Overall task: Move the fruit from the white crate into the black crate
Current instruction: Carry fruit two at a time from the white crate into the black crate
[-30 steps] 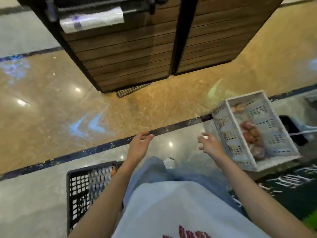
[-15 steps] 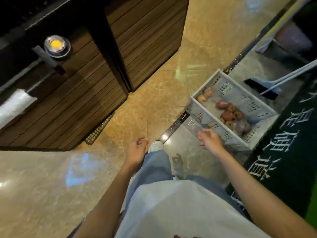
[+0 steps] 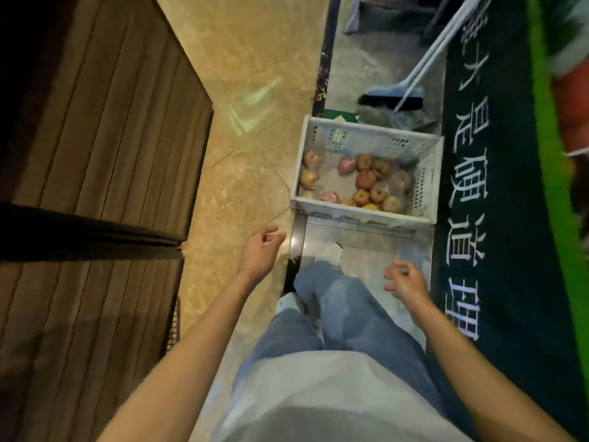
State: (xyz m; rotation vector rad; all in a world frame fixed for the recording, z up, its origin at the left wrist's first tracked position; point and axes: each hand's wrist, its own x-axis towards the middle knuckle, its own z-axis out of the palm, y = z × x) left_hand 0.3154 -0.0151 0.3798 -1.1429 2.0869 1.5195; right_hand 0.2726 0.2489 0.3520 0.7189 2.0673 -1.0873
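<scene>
White crate (image 3: pixel 376 140): long axis crosswise; fruit (image 3: pixel 365 179) inside, possibly wrapped.

The near wall of the white crate (image 3: pixel 366 215) hides the lower parts of the fruit (image 3: pixel 366 179) lying along it, and the fruit is too blurred to name each kind. Behind the crate's far wall a green thing (image 3: pixel 334 114) shows only its top. The handle of the broom (image 3: pixel 395 98) runs out through the upper edge of the frame. The dark mat (image 3: pixel 510 218) is cut by the upper and lower edges. At the right edge an orange-red shape (image 3: pixel 573 113) is smeared and cut off. The jeans (image 3: pixel 350 314) cover most of the white shoes (image 3: pixel 286 303). The wooden cabinet (image 3: pixel 95 138) runs off the left edge.
</scene>
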